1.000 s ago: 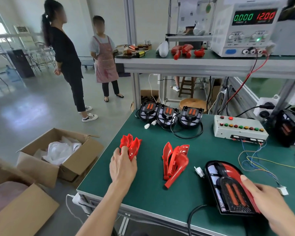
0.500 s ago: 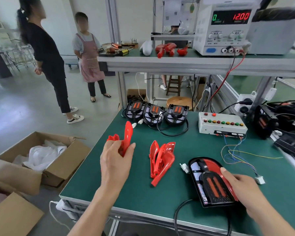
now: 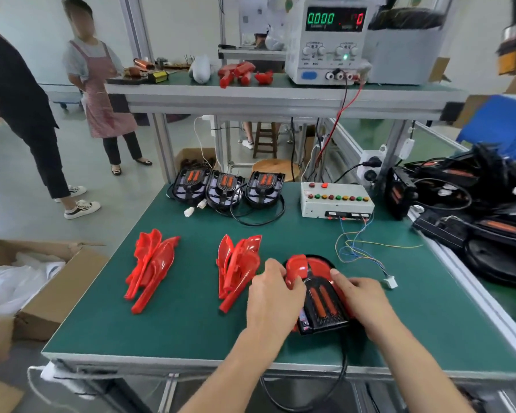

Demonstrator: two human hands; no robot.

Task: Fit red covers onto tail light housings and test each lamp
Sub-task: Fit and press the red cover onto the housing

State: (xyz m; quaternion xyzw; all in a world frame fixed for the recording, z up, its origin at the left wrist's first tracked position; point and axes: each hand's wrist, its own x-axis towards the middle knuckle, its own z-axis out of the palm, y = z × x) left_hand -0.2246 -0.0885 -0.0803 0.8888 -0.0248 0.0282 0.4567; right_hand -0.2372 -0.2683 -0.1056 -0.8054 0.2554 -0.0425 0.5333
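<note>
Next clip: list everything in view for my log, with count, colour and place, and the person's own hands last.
table: one, green top, centre
housing being fitted: one, black, front of table, under both hands
cover being fitted: one, red, on that housing's top left
loose covers: two red heaps, left and middle of table
waiting housings: three, black, far edge of table
switch box: one, white, far right
power supply: one, white, upper shelf
cardboard box: one, brown, floor at left
bystanders: two, standing at left
left hand: grip on the red cover
right hand: holds the housing's right side
</note>
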